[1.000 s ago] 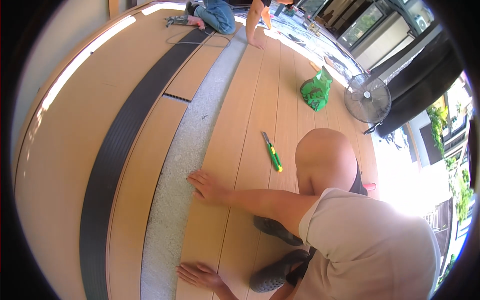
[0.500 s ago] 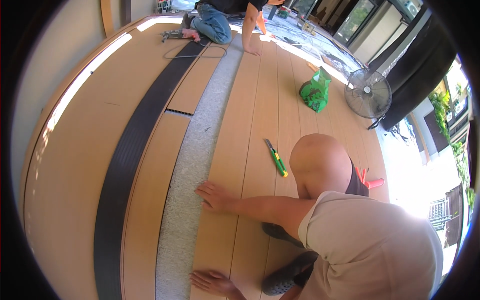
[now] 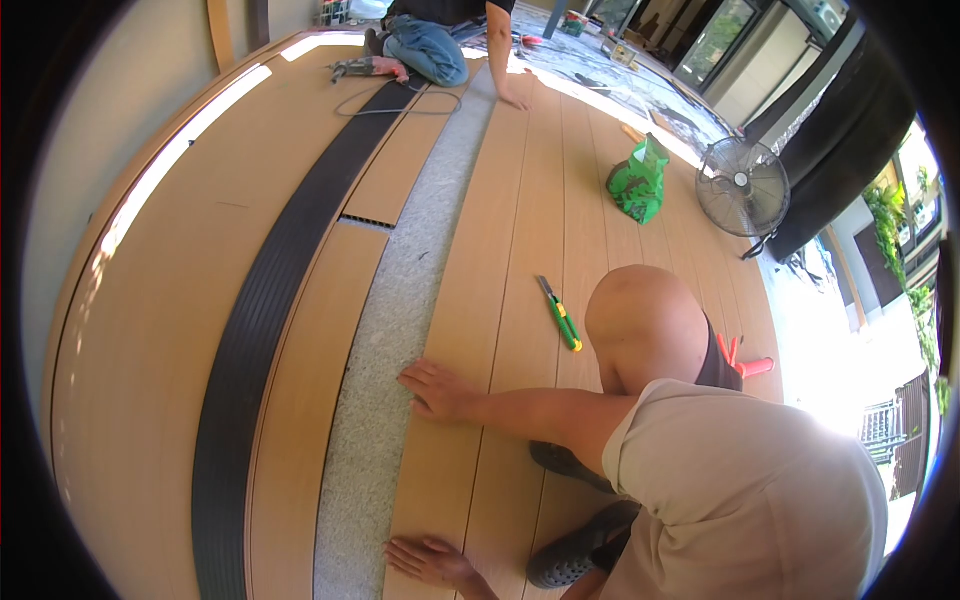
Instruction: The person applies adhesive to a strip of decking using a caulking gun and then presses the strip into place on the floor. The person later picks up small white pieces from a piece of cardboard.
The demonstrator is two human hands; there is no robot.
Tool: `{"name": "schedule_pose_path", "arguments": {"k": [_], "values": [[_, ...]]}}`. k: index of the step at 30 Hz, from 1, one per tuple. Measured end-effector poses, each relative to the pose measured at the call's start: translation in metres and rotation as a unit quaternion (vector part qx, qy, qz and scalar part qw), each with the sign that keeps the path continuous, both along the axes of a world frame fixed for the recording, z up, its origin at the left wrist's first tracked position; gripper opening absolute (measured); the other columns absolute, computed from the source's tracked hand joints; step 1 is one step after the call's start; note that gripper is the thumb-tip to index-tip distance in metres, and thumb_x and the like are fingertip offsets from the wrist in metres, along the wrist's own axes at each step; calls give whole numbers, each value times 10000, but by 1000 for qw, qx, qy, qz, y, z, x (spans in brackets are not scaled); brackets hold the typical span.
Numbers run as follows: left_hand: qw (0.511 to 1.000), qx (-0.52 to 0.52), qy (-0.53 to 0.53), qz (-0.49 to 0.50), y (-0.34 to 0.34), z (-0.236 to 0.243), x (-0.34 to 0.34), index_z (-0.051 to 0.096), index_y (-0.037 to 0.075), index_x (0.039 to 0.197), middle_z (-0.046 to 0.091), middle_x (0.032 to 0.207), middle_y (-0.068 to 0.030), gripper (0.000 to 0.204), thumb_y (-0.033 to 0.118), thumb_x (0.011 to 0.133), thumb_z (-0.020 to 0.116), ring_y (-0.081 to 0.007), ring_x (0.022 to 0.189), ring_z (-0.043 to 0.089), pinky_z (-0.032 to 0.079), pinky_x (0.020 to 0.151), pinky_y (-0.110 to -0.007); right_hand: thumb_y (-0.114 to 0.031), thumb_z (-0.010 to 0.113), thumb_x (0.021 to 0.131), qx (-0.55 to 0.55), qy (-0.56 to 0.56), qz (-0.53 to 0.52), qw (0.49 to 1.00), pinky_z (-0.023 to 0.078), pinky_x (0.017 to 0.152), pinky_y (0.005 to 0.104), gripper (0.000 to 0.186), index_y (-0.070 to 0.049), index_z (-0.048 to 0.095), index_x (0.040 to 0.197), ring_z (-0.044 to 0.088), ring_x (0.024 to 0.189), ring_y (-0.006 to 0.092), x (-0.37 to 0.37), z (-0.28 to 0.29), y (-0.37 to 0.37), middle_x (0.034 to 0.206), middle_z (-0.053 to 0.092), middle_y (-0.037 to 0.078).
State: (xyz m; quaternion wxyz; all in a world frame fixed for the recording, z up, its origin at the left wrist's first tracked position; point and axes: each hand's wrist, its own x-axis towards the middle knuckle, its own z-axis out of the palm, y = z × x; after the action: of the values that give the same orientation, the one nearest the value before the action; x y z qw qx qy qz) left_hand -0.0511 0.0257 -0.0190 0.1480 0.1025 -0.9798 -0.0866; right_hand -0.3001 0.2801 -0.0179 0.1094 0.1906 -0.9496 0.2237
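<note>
Head view shows none of the wearer's own hands, so whether they are open or closed cannot be told. The hands at work belong to a crouching co-worker in a beige shirt (image 3: 740,490). Their farther hand (image 3: 440,390) lies flat and open, fingers spread, on the edge of the light wooden floor plank (image 3: 500,250), just beside the grey underlay strip (image 3: 400,320). The nearer hand (image 3: 428,558) rests open-palmed on the same edge by the lower rim. The farther arm reaches out almost straight from the shoulder.

Pressing this board seems to call for even weight through both palms and fingertips kept back from the seam. A green utility knife (image 3: 560,325) lies on the planks near the co-worker's head.
</note>
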Motion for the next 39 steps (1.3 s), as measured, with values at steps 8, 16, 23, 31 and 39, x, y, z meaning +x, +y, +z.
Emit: {"name": "schedule_pose_path", "arguments": {"k": [8, 16, 23, 31, 39], "values": [[1000, 1, 0, 5, 2, -3, 1, 465, -68, 1449, 464, 1507, -266, 587, 386, 1096, 350, -449, 1398, 439, 317, 1193, -548, -249, 605, 929, 10, -2, -4, 1000, 354, 1181, 473, 489, -24, 563, 1360, 458, 1362, 323, 0, -4, 1, 1378, 553, 147], [1000, 3, -2, 9, 1, -3, 1, 464, -61, 1453, 459, 1516, -257, 584, 386, 1094, 352, -440, 1402, 438, 318, 1198, -544, -233, 618, 917, 1, 9, 9, 1000, 356, 1181, 475, 476, -31, 568, 1345, 467, 1351, 321, -2, -9, 1, 1367, 558, 137], [1000, 3, -6, 6, 2, 1, 0, 458, -60, 1458, 455, 1519, -256, 578, 376, 1092, 354, -439, 1402, 438, 316, 1200, -545, -236, 624, 919, 1, 6, 5, 1000, 348, 1187, 481, 476, -33, 569, 1346, 461, 1361, 324, -1, -12, 1, 1370, 556, 139], [1000, 11, -3, -1, -1, -4, 2, 451, -69, 1460, 438, 1528, -280, 572, 354, 1086, 362, -470, 1399, 431, 306, 1192, -562, -240, 611, 937, 1, -14, 1, 1000, 343, 1191, 476, 476, -34, 561, 1364, 443, 1382, 329, 0, -10, 1, 1393, 542, 135], [1000, 8, 1, 2, -1, -6, 3, 456, -67, 1457, 443, 1525, -276, 574, 363, 1088, 359, -470, 1399, 432, 309, 1191, -563, -241, 619, 934, 1, -9, 7, 1000, 352, 1178, 479, 471, -37, 567, 1355, 450, 1372, 326, -1, -9, 2, 1383, 548, 133]]}}
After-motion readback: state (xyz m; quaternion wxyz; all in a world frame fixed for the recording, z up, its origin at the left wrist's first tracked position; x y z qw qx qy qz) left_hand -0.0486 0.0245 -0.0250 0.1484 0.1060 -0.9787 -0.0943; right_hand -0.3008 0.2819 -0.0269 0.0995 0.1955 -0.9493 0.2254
